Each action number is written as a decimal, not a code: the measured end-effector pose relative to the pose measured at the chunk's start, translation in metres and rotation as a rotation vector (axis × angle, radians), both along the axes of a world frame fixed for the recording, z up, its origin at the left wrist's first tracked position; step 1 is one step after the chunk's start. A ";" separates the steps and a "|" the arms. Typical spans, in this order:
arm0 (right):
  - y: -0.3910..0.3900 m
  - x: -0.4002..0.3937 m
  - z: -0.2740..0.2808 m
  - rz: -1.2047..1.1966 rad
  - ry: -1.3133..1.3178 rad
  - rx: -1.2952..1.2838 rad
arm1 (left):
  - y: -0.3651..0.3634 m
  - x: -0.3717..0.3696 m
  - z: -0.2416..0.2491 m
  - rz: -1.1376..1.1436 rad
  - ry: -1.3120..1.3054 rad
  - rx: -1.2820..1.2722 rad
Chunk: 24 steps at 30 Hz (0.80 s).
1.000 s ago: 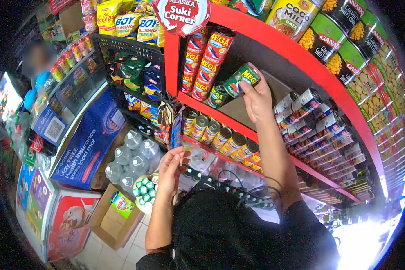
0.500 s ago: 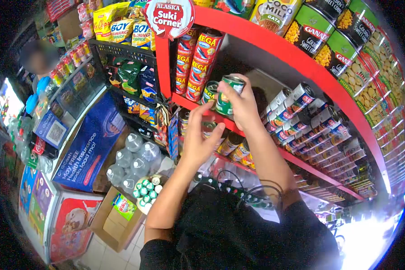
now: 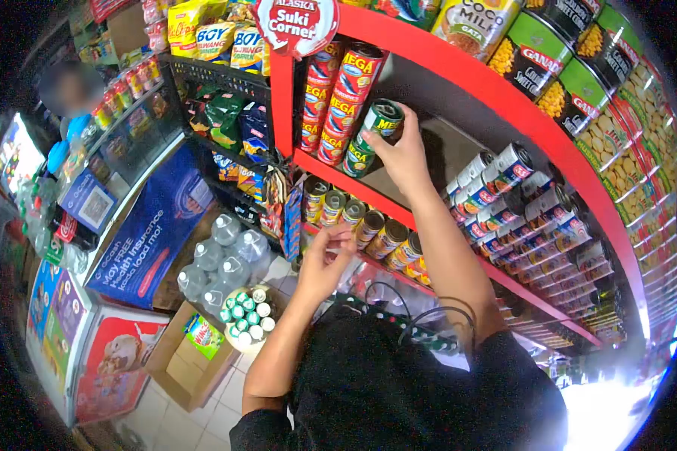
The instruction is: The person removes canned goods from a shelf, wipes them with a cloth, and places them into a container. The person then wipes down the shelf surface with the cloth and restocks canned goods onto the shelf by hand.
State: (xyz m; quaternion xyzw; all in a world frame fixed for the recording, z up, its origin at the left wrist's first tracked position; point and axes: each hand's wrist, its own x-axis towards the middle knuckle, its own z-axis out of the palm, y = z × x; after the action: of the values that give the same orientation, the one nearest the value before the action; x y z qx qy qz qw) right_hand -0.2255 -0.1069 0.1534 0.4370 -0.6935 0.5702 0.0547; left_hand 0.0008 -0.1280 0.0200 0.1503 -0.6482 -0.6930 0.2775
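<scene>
My right hand (image 3: 404, 152) grips a green Mega can (image 3: 380, 122) and holds it on top of another green can (image 3: 357, 158) on the red shelf (image 3: 399, 213). Stacks of red Mega cans (image 3: 346, 94) stand just left of it. My left hand (image 3: 325, 259) hovers lower down with its fingers loosely curled and nothing in it, in front of the row of cans (image 3: 368, 225) on the shelf below.
Blue and white cans (image 3: 515, 195) fill the shelf to the right, corn cans (image 3: 560, 60) stand above. Water bottles (image 3: 222, 259), small green-capped bottles (image 3: 244, 316) and an open cardboard box (image 3: 184, 368) sit on the floor. A person (image 3: 68, 98) stands far left.
My right hand has carried the green can back up onto the can on the shelf. My left hand, raised near the can half a second ago, has dropped down and away.
</scene>
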 end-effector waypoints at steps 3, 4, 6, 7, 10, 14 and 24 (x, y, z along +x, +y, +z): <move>0.007 -0.004 -0.007 0.098 -0.049 -0.034 | -0.004 0.016 -0.017 0.012 -0.006 0.059; 0.010 -0.002 -0.011 0.163 -0.137 -0.056 | -0.006 0.020 -0.024 0.024 0.002 0.080; 0.012 -0.002 -0.014 0.246 -0.217 -0.075 | -0.007 0.029 -0.028 0.065 0.016 0.128; 0.011 -0.002 -0.015 0.247 -0.233 -0.074 | -0.008 0.033 -0.029 0.081 0.020 0.150; 0.010 -0.003 -0.011 0.228 -0.255 -0.066 | -0.009 0.039 -0.038 0.108 -0.022 0.138; 0.005 0.001 -0.007 0.224 -0.263 -0.078 | -0.007 0.038 -0.038 0.097 -0.034 0.172; 0.005 -0.005 -0.014 0.279 -0.257 -0.059 | -0.011 0.036 -0.048 0.054 -0.060 0.232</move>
State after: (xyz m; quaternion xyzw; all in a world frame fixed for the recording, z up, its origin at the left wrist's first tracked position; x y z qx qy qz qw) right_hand -0.2310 -0.1022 0.1398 0.4507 -0.6104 0.6435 -0.1013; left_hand 0.0368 -0.1394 -0.0283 0.2195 -0.5672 -0.7510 0.2572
